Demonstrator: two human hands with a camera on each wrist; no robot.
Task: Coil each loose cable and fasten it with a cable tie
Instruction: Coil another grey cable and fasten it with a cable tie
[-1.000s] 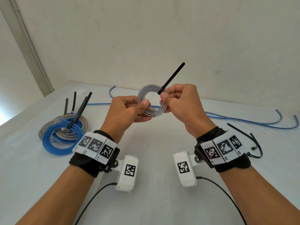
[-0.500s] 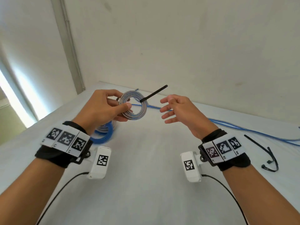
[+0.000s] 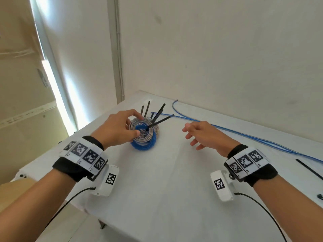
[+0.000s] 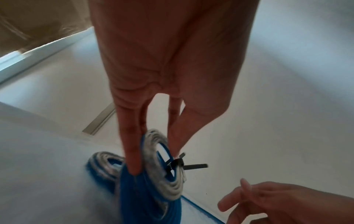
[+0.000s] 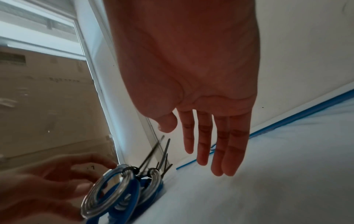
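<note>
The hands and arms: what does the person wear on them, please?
Both forearms are bare, without sleeves. Each wrist has a black band carrying a white strip of square black-and-white markers. Under each wrist hangs a white camera box with one marker and a thin black cable.

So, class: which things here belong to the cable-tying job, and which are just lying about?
Part of the job:
- tied coil in left hand
- finished coils
- loose blue cable
- spare cable tie
- right hand, empty

Just there:
- table
- wall
</note>
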